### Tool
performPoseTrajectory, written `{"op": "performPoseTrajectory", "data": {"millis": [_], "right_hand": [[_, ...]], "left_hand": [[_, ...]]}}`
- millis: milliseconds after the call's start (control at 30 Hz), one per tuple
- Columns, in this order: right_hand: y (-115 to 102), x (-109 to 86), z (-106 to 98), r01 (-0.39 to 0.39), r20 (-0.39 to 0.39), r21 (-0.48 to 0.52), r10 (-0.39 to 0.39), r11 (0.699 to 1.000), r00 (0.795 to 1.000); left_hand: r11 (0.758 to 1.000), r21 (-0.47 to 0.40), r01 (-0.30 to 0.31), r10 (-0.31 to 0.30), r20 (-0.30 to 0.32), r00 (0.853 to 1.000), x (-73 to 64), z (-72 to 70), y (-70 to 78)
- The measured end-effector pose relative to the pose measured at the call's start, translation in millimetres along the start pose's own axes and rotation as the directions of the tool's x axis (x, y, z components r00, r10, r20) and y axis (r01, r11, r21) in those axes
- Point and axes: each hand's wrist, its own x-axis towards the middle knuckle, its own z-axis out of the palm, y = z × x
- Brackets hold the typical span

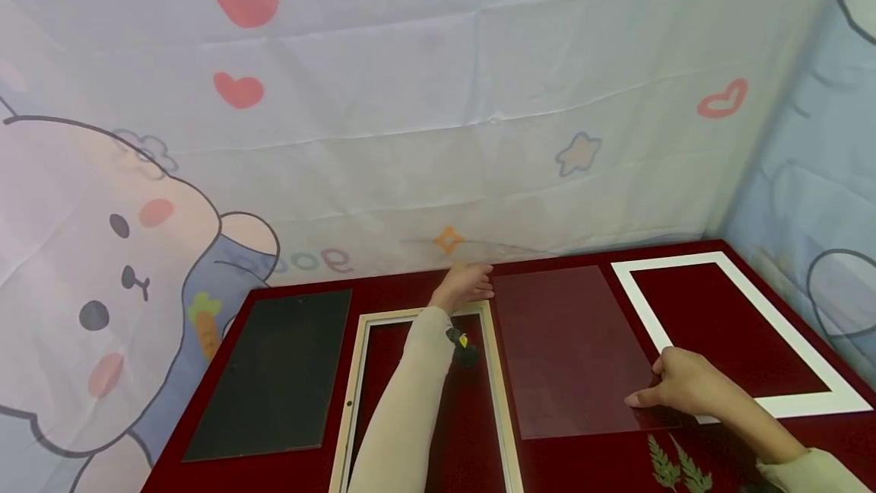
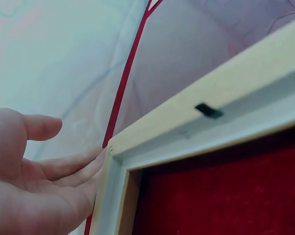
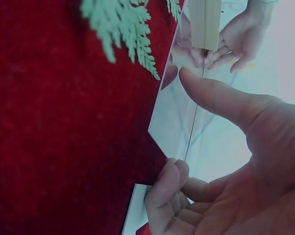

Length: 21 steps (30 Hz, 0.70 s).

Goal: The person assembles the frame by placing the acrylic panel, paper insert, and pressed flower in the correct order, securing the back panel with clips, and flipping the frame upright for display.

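Observation:
A clear sheet point(image 1: 561, 352) lies over the red cloth, beside a light wooden frame point(image 1: 503, 402). My right hand point(image 1: 687, 383) is at its near right part, thumb over the surface and curled fingers at the edge. The right wrist view shows these fingers point(image 3: 171, 183) by the sheet's corner. At the frame's far right corner is my left hand point(image 1: 465, 285), near the sheet's far left corner. In the left wrist view its thumb point(image 2: 44, 127) stands apart while the extended fingers reach the outside of the frame corner; their tips are hidden.
A dark panel point(image 1: 274, 379) lies left of the frame. On the right is a white mat border point(image 1: 801, 404). Green fern leaves point(image 1: 664, 466) lie near the front, below the clear sheet. A printed cloth point(image 1: 411, 97) hangs right behind the table.

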Motion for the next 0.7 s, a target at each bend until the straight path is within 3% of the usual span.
{"op": "performPoseTrajectory", "data": {"millis": [267, 533, 700], "right_hand": [[-3.4, 1.7, -1.3, -0.018, 0.016, 0.01, 0.018, 1.0, 1.0], [-4.7, 3.5, 4.1, -0.032, 0.012, 0.013, 0.031, 0.999, 0.999], [-4.5, 4.0, 4.8, -0.036, -0.002, 0.047, 0.036, 0.998, 0.999]], "left_hand": [[0.999, 0.044, 0.01, -0.01, -0.02, 1.0, -1.4, 4.5, 1.9], [0.993, 0.094, 0.075, -0.071, -0.049, 0.996, -3.9, 3.5, 0.8], [0.99, 0.12, 0.067, -0.062, -0.044, 0.997, -0.5, 3.2, 0.2]]}}
